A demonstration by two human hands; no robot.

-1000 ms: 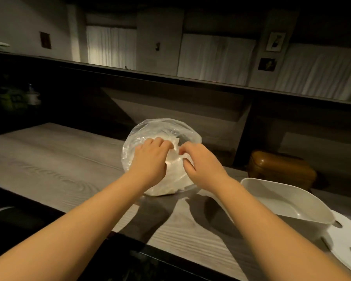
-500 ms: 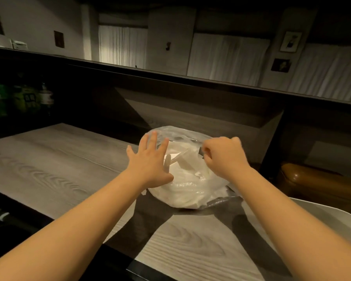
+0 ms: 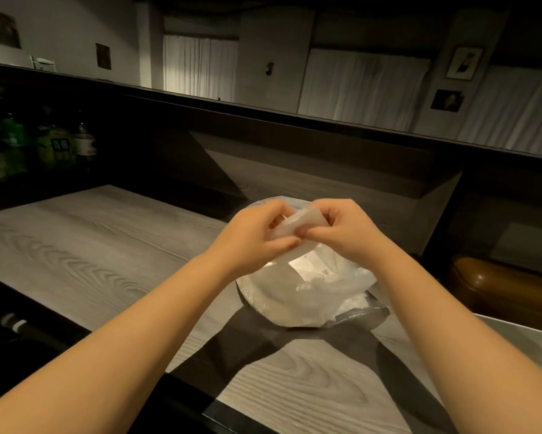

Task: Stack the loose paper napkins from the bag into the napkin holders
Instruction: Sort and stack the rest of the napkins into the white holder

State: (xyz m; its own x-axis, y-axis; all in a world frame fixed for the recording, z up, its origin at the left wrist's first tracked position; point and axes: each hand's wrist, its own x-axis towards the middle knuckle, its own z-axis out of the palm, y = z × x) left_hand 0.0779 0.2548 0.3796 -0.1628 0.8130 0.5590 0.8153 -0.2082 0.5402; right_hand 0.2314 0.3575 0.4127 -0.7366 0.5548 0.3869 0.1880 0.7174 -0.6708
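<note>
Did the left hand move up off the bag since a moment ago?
Yes. The left hand was spread flat against the bag half a second ago; now it is raised above it, pinching a napkin together with the right hand.

A dim bar or café: wood-grain counter (image 3: pixel 85 245), bottles (image 3: pixel 53 145) behind, curtained windows (image 3: pixel 200 70), framed pictures (image 3: pixel 463 62)

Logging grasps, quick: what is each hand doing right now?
Left hand: pinching the small wad of napkins.
Right hand: pinching the same wad, above the bag.

Both hands (image 3: pixel 297 233) now up, pinching napkin (image 3: pixel 297 225)
</note>
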